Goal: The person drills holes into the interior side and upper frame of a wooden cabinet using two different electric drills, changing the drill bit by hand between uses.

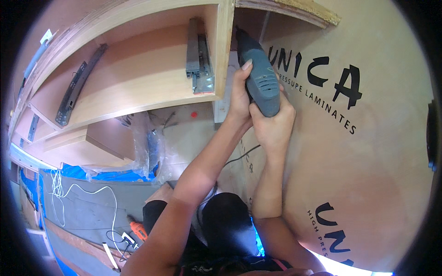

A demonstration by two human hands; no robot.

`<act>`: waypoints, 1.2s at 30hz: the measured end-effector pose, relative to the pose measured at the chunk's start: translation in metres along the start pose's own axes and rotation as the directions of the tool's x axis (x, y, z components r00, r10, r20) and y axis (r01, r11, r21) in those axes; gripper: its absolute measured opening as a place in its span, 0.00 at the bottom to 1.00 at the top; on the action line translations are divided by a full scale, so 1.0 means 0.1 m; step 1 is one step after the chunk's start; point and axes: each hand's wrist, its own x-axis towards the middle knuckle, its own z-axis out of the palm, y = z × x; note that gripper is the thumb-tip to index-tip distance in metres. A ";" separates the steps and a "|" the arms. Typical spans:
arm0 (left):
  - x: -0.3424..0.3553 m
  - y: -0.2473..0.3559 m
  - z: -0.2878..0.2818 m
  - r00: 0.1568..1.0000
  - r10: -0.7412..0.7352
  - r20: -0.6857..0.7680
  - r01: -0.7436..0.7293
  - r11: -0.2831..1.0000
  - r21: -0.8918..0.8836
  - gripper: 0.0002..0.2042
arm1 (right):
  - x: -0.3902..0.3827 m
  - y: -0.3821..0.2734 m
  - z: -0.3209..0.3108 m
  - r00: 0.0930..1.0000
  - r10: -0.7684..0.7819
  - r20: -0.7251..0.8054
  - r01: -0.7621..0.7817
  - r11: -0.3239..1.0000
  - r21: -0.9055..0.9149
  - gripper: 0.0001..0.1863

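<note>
Your left hand point(240, 94) grips a blue-grey power tool point(263, 76), thumb along its side; your right hand point(276, 123) is closed around its rear. The tool points away from you, between a wooden cabinet point(223, 55) and a large tan board point(363, 170).

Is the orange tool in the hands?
No, the orange tool lies on the floor; left hand and right hand hold the blue-grey tool.

Left fingers point(242, 72) and right fingers point(286, 105) around a blue-grey power tool point(262, 76)
</note>
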 end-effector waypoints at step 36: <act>-0.06 0.03 -0.02 1.000 0.015 0.020 -0.016 0.999 0.051 0.28 | -0.05 -0.08 -0.04 1.000 0.018 0.000 -0.018 0.999 -0.037 0.18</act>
